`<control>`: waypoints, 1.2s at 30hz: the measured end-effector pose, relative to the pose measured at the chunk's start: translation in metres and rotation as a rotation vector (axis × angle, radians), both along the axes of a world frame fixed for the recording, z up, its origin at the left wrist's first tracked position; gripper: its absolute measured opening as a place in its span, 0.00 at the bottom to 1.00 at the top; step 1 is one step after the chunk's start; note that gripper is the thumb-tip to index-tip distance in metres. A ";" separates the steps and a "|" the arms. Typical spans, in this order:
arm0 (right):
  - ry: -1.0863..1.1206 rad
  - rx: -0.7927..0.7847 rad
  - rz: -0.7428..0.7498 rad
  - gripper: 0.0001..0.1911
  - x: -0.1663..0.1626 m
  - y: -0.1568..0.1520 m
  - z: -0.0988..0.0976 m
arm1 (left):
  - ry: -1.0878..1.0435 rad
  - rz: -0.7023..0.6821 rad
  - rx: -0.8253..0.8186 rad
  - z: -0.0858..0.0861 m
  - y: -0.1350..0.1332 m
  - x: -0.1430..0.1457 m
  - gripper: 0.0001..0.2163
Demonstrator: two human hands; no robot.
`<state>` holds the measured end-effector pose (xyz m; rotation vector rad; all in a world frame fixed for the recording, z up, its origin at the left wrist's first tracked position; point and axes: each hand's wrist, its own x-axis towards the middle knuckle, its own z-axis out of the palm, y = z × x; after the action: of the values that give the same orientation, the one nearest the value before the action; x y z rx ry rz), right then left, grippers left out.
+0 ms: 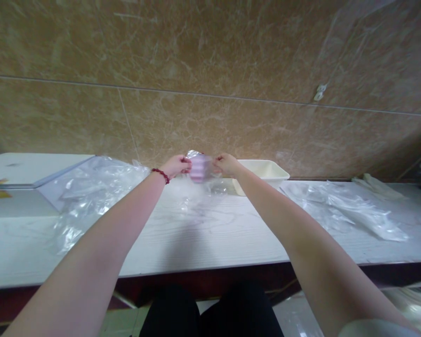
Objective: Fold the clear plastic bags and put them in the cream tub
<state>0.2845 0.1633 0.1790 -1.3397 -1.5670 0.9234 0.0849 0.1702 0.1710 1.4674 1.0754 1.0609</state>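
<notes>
A small pale-purple block with ridges (198, 169) is held up above the table between my two hands. It is blurred, and its exact kind cannot be made out. My left hand (177, 165), with a dark red bead bracelet (161, 175) at the wrist, is closed on the block's left edge. On the other side, my right hand (227, 164) has its fingers pinched at what looks like clear plastic around the block. Crumpled clear plastic bags (185, 194) lie just below the hands. A cream plastic tub (263, 169) stands behind my right forearm.
At the left, a white box (38, 171) stands beside a heap of clear plastic bags (101, 187). More flattened clear bags (351, 208) lie at the right on the narrow white table (238, 238). A brown marbled wall (210, 121) closes off the back.
</notes>
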 end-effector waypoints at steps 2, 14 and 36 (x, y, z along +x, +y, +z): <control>-0.074 0.126 -0.019 0.03 0.001 0.004 0.006 | 0.001 0.039 0.049 0.004 0.005 -0.001 0.08; -0.312 0.563 0.075 0.08 0.010 -0.050 -0.007 | 0.355 0.058 0.574 -0.008 -0.012 -0.016 0.11; -0.603 0.358 0.281 0.11 0.013 -0.137 -0.151 | 0.997 -0.254 0.720 -0.133 -0.116 -0.031 0.07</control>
<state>0.2970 0.0267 0.0280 -1.2124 -2.2994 0.3663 0.0538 0.0547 0.0382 2.7960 1.1342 0.4979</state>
